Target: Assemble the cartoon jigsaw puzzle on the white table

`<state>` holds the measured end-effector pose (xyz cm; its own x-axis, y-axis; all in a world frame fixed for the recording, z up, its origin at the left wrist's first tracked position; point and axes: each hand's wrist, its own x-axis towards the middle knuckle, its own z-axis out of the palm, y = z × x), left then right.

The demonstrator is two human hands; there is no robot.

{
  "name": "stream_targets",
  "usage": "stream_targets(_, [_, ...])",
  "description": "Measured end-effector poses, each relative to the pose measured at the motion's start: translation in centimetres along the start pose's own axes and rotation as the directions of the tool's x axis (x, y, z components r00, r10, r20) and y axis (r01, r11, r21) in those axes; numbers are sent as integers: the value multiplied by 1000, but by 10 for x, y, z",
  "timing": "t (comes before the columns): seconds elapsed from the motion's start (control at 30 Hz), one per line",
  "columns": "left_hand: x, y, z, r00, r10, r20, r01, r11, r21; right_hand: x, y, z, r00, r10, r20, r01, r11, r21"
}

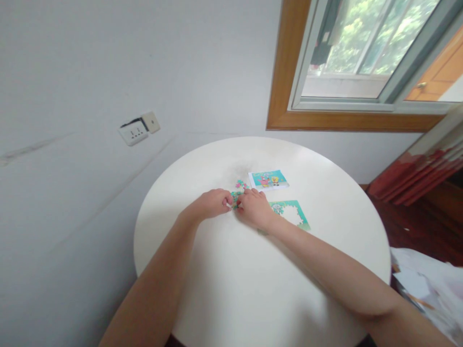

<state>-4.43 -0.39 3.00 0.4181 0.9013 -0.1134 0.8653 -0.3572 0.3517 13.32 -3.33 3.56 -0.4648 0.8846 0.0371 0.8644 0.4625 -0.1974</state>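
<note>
Small green and pink jigsaw puzzle pieces (237, 194) lie in a cluster on the white round table (224, 270). My left hand (213, 203) is at the left edge of the cluster, thumb and fingertips pinched around a small pale bit, seemingly a puzzle piece. My right hand (255, 207) rests over the right side of the pieces with fingers curled down; what is under them is hidden. Partly behind my right wrist lies a green puzzle frame (299, 212) with a white open middle. A picture card (269, 180) with pink and yellow cartoon figures sits just beyond.
A pale wall with a socket (133, 132) borders the table's left and far sides. At upper right is a wood-framed window (277, 106), with a red and white curtain (427, 159) beside it. White papers or bags (430, 284) are heaped to the right, below table height.
</note>
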Motion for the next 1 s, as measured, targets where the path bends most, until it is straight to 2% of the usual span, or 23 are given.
stream_targets(0.4, [-1, 2, -1, 999, 35, 37, -31, 994, -109, 4, 11, 9, 1000, 13, -6, -12, 997, 76])
stream_targets(0.7, [3, -1, 4, 997, 61, 48, -46, 964, -264, -2, 12, 6, 999, -28, -28, 31, 993, 116])
stream_targets(0.87, [2, -2, 1, 994, 81, 74, -51, 939, -341, -3, 10, 8, 999, -43, -10, 44, 986, 160])
stream_targets(1.0, [0, -2, -4, 993, 83, 85, -41, 913, -406, -2, 13, 0, 997, -69, 22, 62, 971, 230])
